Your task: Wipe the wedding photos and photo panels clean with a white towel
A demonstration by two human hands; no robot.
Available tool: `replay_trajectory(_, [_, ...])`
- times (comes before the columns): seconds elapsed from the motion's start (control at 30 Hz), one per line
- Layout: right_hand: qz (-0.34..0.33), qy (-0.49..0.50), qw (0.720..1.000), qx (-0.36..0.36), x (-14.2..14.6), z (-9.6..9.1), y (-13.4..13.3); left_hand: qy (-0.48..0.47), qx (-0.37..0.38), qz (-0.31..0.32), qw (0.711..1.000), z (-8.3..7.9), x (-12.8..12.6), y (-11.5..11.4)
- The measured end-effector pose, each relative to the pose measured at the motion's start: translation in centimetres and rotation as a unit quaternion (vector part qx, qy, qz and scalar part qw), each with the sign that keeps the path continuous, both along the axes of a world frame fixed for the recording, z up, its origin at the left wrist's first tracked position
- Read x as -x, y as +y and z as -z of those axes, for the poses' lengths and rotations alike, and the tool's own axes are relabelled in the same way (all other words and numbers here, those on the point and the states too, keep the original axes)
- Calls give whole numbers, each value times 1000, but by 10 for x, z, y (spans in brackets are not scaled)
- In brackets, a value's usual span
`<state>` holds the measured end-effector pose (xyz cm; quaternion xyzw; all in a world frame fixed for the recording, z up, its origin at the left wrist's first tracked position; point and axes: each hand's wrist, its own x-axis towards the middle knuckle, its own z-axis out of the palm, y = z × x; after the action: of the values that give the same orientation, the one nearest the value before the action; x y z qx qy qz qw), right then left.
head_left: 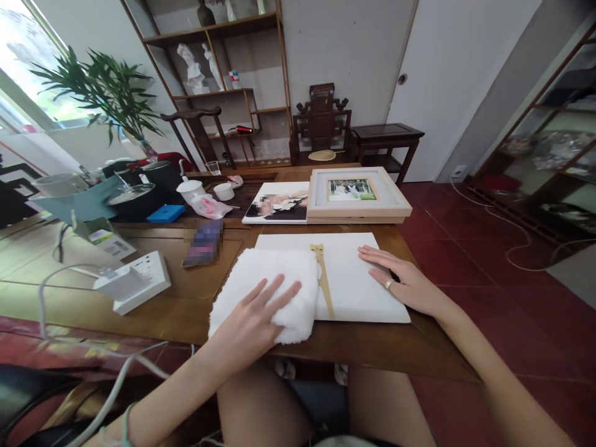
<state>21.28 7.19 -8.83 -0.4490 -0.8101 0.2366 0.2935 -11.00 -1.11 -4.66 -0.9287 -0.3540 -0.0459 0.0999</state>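
My left hand (pixel 261 310) lies with spread fingers on a folded fluffy white towel (pixel 237 279). The towel covers the left part of a flat white board (pixel 349 273) and reaches the table's front edge. On the board's right side rests my right hand (pixel 405 279), fingers stretched out, a ring on one of them. Between the hands, beside the towel, is a long flat tan piece (pixel 325 282), wider at its far end and tapering toward me; its exact kind is unclear. Something small and white shows between it and the towel.
Behind the board are a framed photo (pixel 321 205) and a photo panel (pixel 274 214). To the left sit a power strip (pixel 158 279) with a plugged-in adapter and cable, a phone-like object (pixel 203 242), a blue box (pixel 166 213) and a white cup (pixel 224 191).
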Motion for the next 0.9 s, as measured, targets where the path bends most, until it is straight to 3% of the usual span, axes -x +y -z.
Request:
replay_trajectory(0.1, [1, 1, 1000, 1, 0, 0, 0, 3, 37, -21, 999, -5, 1, 11])
replay_trajectory(0.23, [3, -1, 1000, 9, 0, 0, 0, 24, 72, -64, 995, -12, 1, 42])
replay_trajectory(0.4, [0, 3, 1000, 9, 1, -2, 0, 28, 71, -95, 993, -13, -8, 76])
replay_trajectory(0.57, [4, 4, 1000, 6, 2, -2, 0, -15, 78, -129, 988, -11, -26, 94])
replay_trajectory(0.7, [1, 6, 1000, 3, 2, -3, 0, -67, 123, -146, 979, -14, -41, 84])
replay_trajectory(0.9, [5, 7, 1000, 7, 2, -3, -1, -46, 148, -53, 987, -16, -56, 19])
